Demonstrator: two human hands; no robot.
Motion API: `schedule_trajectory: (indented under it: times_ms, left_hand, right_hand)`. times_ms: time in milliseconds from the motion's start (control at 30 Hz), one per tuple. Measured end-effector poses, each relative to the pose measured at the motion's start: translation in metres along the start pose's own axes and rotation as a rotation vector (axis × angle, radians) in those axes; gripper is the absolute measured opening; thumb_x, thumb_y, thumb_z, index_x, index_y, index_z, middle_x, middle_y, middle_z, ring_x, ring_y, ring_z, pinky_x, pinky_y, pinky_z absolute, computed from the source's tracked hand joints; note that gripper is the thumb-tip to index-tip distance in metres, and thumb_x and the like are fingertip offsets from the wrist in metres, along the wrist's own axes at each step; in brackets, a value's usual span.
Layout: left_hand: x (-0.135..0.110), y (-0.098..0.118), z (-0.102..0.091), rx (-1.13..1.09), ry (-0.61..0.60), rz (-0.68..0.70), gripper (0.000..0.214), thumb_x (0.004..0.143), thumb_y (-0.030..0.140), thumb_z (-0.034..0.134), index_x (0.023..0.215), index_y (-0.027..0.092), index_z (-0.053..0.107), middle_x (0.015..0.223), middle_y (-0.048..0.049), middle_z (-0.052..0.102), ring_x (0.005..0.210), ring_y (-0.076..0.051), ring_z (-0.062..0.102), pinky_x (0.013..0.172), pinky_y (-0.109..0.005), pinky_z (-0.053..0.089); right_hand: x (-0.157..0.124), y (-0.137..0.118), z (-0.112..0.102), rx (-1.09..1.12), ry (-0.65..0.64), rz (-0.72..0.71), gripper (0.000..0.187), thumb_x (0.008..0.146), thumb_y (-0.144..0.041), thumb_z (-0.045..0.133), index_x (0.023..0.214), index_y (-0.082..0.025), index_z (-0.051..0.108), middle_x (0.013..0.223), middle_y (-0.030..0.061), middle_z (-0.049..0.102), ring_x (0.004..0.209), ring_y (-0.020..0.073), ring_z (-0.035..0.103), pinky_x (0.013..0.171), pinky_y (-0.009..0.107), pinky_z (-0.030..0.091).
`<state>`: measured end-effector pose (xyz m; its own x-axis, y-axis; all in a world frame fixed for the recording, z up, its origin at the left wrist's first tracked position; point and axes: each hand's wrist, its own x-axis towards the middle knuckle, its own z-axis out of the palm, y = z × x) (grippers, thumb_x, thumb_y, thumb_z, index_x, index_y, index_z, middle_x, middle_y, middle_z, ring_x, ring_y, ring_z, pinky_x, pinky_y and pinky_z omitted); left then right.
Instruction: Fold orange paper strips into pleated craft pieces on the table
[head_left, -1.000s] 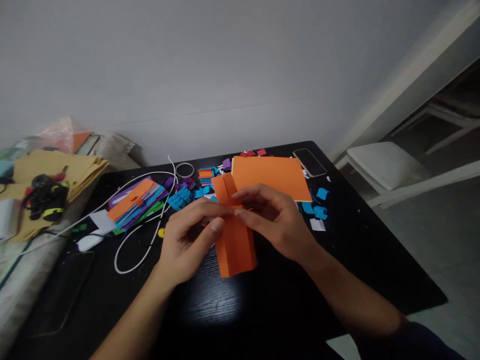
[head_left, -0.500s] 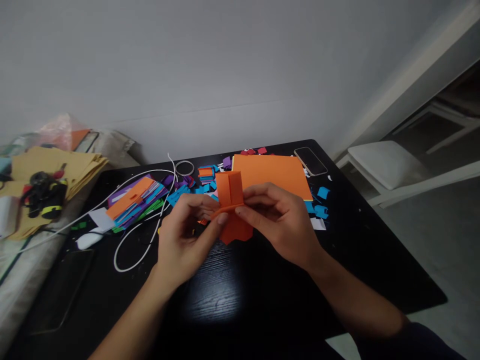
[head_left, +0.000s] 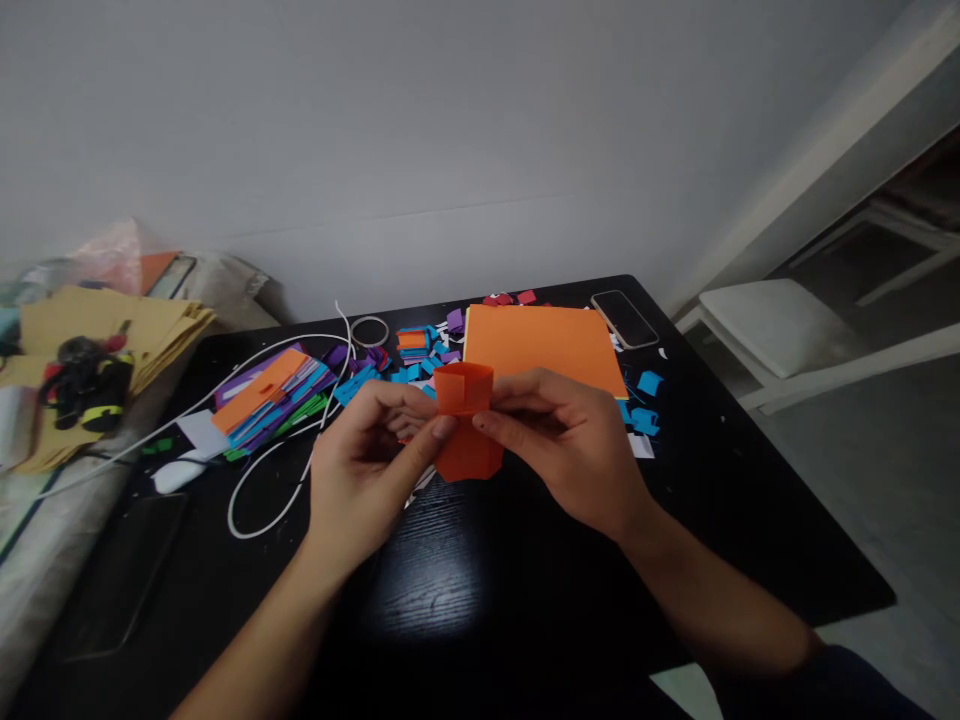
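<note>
Between my two hands is a small orange folded paper piece [head_left: 468, 458], held above the table. Its upper part forms an open, rounded tube, and its lower part flares out below my thumbs. My left hand [head_left: 379, 460] pinches the left side at the narrow waist, thumb in front and fingers behind. From the right, my right hand [head_left: 574, 445] pinches the same waist with thumb and fingers. The fingertips behind the paper are partly hidden. Just beyond it lies a stack of orange paper sheets [head_left: 544, 345] on the black table [head_left: 570, 610].
Coloured paper strips [head_left: 274, 395] lie to the left beside a looped white cable [head_left: 232, 510] and a tape roll [head_left: 370, 331]. Blue scraps [head_left: 645, 420] sit right of the sheets. A phone [head_left: 625, 319] rests at the back right; a white chair [head_left: 780, 325] stands beyond the table.
The upper part of the orange paper has gone from two flat, upright panels to a rounded, open tube tilted toward me. Both hands keep their pinch in nearly the same place.
</note>
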<state>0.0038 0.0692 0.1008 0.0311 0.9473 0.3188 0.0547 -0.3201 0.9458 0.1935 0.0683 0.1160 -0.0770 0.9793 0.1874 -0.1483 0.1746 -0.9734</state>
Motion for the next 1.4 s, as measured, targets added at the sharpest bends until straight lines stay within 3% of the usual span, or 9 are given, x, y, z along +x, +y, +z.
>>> schedule_trajectory:
  times_ms: [167,333,533,767,1000,1400]
  left_hand:
    - [0.0009,0.0029,-0.0018,0.036,-0.049,-0.041,0.014,0.091,0.027,0.080,0.104,0.024,0.077,0.092,-0.0004,0.077,0.076,-0.013,0.069,0.068,-0.023,0.058]
    - [-0.0017,0.0032,-0.0041,0.141,-0.045,0.002,0.009,0.092,0.028,0.079,0.100,0.026,0.080,0.089,0.0005,0.078,0.074,-0.013,0.069,0.068,-0.025,0.057]
    - [-0.0023,0.0045,-0.0042,0.220,-0.066,0.063,0.008,0.093,0.027,0.078,0.100,0.027,0.079,0.089,0.0013,0.078,0.072,-0.013,0.069,0.069,-0.027,0.056]
    - [-0.0018,0.0049,-0.0042,0.217,-0.068,0.057,0.009,0.091,0.027,0.080,0.099,0.029,0.079,0.089,0.0018,0.078,0.073,-0.013,0.068,0.069,-0.027,0.055]
    - [-0.0035,0.0079,-0.0014,0.093,-0.054,-0.078,0.008,0.093,0.032,0.078,0.099,0.027,0.080,0.079,0.0016,0.075,0.061,-0.012,0.064,0.054,-0.024,0.050]
    - [-0.0044,0.0095,0.0031,0.158,0.018,-0.027,0.006,0.091,0.031,0.080,0.096,0.030,0.082,0.075,0.0029,0.074,0.059,-0.011,0.062,0.052,-0.023,0.051]
  right_hand:
    - [-0.0011,-0.0003,0.0006,-0.006,0.003,-0.012,0.016,0.082,-0.020,0.087,0.095,-0.025,0.079,0.094,0.0009,0.083,0.089,0.0184,0.081,0.082,0.032,0.069]
    - [-0.0022,-0.0001,0.0013,0.019,-0.015,0.007,0.018,0.081,-0.024,0.088,0.097,-0.024,0.080,0.096,0.0023,0.082,0.091,0.0193,0.079,0.087,0.034,0.068]
    - [-0.0020,0.0008,0.0006,-0.053,-0.031,0.018,0.011,0.084,-0.030,0.087,0.093,-0.026,0.082,0.091,0.0014,0.081,0.084,0.0185,0.077,0.078,0.032,0.066]
    - [-0.0030,-0.0006,0.0008,-0.064,-0.017,0.024,0.013,0.085,-0.033,0.086,0.093,-0.024,0.081,0.093,0.0031,0.082,0.085,0.0192,0.077,0.079,0.033,0.064]
    - [-0.0044,0.0010,0.0027,-0.064,0.012,-0.001,0.011,0.086,-0.031,0.085,0.094,-0.025,0.080,0.093,0.0017,0.081,0.086,0.0186,0.077,0.081,0.033,0.065]
    - [-0.0067,0.0015,0.0063,0.000,0.064,-0.030,0.014,0.083,-0.019,0.087,0.094,-0.026,0.082,0.093,0.0002,0.083,0.087,0.0180,0.080,0.082,0.032,0.068]
